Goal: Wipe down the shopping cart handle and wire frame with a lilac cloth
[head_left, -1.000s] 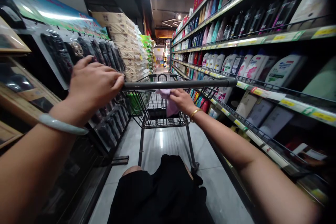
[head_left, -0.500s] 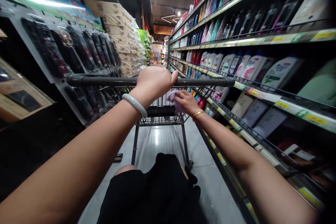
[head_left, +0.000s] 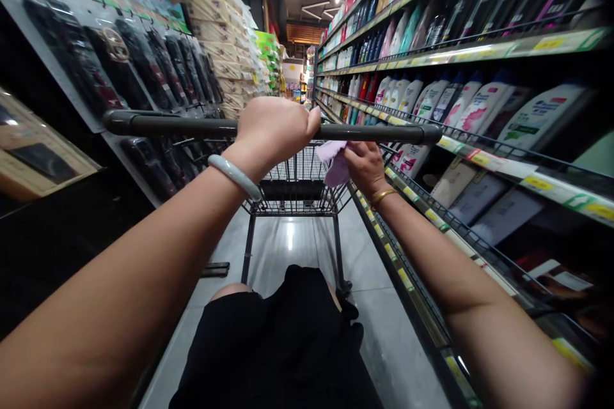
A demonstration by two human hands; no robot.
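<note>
Grey aisle floor [head_left: 378, 332], stocked shelves [head_left: 503, 50] at right: left hand [head_left: 275, 121] is curled round the cart handle [head_left: 374, 133], likely rigid and smooth, best gripped mid-length; right hand [head_left: 367, 166] pinches the lilac cloth [head_left: 337, 169] just below it, presumably light, limp and best bunched.

Place: shop, supermarket type
Cart [head_left: 294, 190]: wire shopping kind
Shelves [head_left: 451, 55]: rows of bottles [head_left: 434, 100], price tags [head_left: 537, 183] along edges
Packaged goods [head_left: 148, 67]: hanging in rows, left side
</note>
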